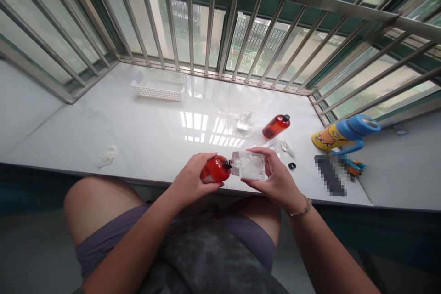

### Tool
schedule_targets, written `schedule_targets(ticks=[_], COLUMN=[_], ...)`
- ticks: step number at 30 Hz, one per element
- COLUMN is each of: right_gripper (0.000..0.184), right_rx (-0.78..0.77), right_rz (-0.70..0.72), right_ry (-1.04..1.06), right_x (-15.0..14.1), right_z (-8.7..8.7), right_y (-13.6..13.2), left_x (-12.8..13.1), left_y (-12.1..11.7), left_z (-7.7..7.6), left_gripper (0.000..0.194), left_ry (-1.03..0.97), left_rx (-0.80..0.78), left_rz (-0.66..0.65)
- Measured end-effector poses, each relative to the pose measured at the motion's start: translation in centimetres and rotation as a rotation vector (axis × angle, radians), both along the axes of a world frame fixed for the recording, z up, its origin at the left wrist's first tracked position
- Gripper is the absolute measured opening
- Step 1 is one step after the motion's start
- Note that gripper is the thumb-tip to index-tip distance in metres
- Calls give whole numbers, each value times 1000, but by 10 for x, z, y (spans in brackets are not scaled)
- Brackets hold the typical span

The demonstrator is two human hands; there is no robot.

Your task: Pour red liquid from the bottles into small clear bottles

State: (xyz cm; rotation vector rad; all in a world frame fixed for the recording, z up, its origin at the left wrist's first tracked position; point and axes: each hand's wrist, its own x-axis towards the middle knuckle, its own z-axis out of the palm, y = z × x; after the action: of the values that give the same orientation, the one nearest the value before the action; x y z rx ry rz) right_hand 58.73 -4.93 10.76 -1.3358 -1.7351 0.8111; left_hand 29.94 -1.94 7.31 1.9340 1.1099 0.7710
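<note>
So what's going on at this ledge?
A seated person's left hand grips a small red bottle, its black tip at the neck of a clear square bottle held in the right hand. Both are just above a white stone ledge. A second red bottle lies nearby.

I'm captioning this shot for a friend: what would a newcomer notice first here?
The eye falls first on the left hand and right hand at the front of the white counter, with a red bottle in the left held neck to neck with a clear bottle in the right. Behind them lies a second red bottle, and metal window bars fill the top of the view.
</note>
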Motion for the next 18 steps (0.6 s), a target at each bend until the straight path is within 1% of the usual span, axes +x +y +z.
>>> schedule_targets(ticks=[9, 18], right_gripper=[71, 69], right_rx=[-3, 10], right_rz=[14, 23], right_ry=[-27, -40], right_x=[-3, -3], right_z=[6, 8], right_y=[2, 2], left_x=[-2, -3], left_y=[0, 0], left_z=[-5, -9], left_gripper=[77, 77], left_ry=[-29, -50], left_rx=[-15, -19], left_rz=[2, 9])
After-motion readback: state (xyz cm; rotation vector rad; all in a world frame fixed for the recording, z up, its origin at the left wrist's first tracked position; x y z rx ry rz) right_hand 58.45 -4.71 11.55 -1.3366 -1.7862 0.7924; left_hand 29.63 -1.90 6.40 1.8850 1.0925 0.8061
